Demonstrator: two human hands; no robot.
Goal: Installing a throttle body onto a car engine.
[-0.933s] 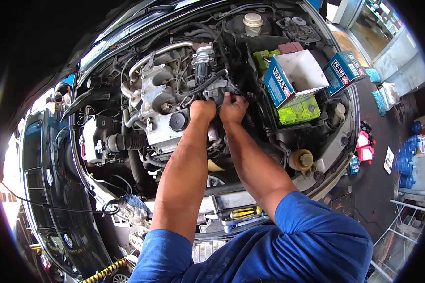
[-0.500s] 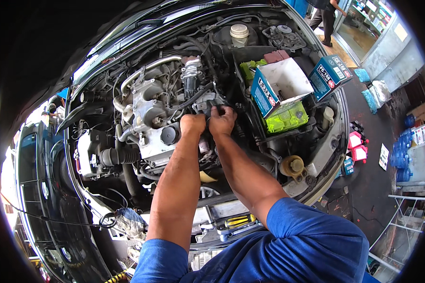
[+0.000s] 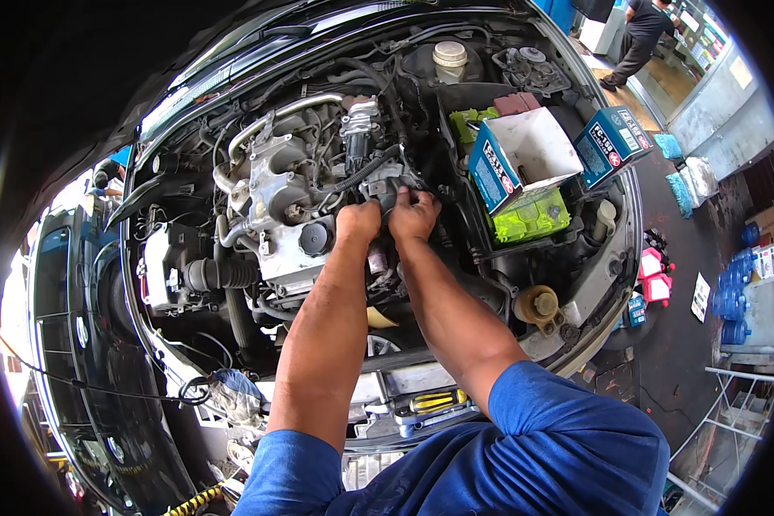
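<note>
Hands meet over an open engine bay: left hand (image 3: 358, 221) and right hand (image 3: 413, 213), fingers curled, grip a dark metal part (image 3: 385, 182) at the bay's centre, right of the ribbed silver engine cover (image 3: 271, 185). Toward the bay's right edge, an open blue-and-white cardboard box (image 3: 525, 155), apparently empty, sits on a lime-green battery (image 3: 531, 218).

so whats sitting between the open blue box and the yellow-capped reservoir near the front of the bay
In the head view, the battery with its yellow-green top lies between the open blue box and the yellow-capped reservoir.
</note>
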